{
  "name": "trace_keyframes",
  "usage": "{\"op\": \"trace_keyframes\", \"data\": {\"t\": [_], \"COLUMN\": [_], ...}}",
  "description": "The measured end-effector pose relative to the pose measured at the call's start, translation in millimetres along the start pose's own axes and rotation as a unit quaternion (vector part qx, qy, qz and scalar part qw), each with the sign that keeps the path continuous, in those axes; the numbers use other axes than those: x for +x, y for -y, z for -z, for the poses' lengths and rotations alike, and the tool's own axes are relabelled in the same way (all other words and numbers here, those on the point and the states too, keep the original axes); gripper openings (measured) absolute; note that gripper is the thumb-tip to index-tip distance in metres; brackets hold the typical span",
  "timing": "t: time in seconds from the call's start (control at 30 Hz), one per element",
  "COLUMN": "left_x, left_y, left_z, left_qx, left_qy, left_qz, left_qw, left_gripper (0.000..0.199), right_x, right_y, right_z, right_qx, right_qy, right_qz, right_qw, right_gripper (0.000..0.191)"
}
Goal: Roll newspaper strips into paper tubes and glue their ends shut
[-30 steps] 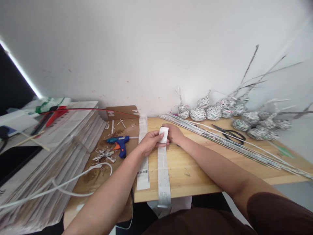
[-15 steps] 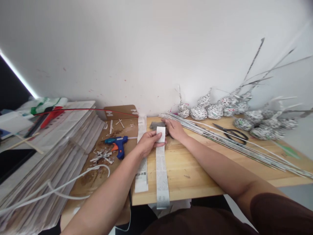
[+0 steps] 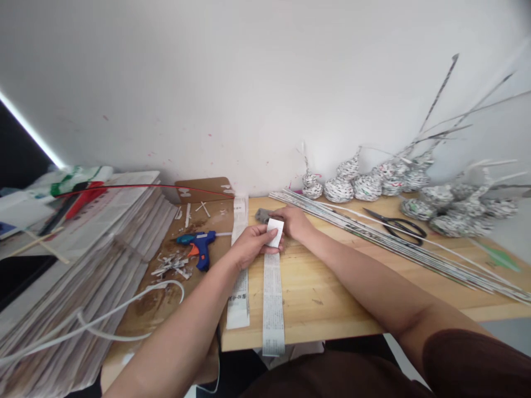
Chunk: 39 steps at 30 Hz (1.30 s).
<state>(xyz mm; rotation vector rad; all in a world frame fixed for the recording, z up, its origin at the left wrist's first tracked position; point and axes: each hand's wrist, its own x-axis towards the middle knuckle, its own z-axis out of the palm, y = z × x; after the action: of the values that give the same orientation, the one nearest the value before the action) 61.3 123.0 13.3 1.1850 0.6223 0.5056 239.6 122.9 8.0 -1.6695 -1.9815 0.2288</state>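
Observation:
A strip of newspaper (image 3: 272, 309) runs down the wooden table and hangs over its front edge. My left hand (image 3: 255, 243) pinches its upper end, the thumb on top of the pale, raised tip. Close by on the right, my right hand (image 3: 294, 222) is bent inward with fingers curled behind the raised end. Those fingertips are partly hidden, so whether they grip the strip cannot be seen. Just beyond both hands lies a crumpled grey cloth (image 3: 262, 214), beside the right fingertips. More stacked newspaper strips (image 3: 238, 309) lie left of the held one, partly under my left hand.
At left are a blue glue gun (image 3: 202, 243), paper scraps (image 3: 172, 265), a white cable (image 3: 124, 301) and a tall newspaper stack (image 3: 103, 276). Rolled paper sticks (image 3: 373, 237) and black scissors (image 3: 400, 229) lie at right. Woven paper gourds (image 3: 367, 187) stand by the wall.
My right hand has drawn back from the grey cloth, toward the strip's end and slightly nearer to me. The held end is now tilted a little to the right.

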Motion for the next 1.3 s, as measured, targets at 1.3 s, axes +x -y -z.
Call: {"op": "trace_keyframes", "data": {"t": [1.3], "left_x": [0.2], "left_y": [-11.8], "left_z": [-2.6], "left_qx": [-0.08], "left_qy": [-0.125], "left_qz": [-0.064], "left_qw": [0.987], "left_gripper": [0.028], "right_x": [-3.8], "right_y": [20.2], "right_z": [15.4], "right_qx": [0.415], "right_qy": [-0.021], "right_qz": [-0.099], "right_qw": [0.904], "right_gripper": [0.034]}}
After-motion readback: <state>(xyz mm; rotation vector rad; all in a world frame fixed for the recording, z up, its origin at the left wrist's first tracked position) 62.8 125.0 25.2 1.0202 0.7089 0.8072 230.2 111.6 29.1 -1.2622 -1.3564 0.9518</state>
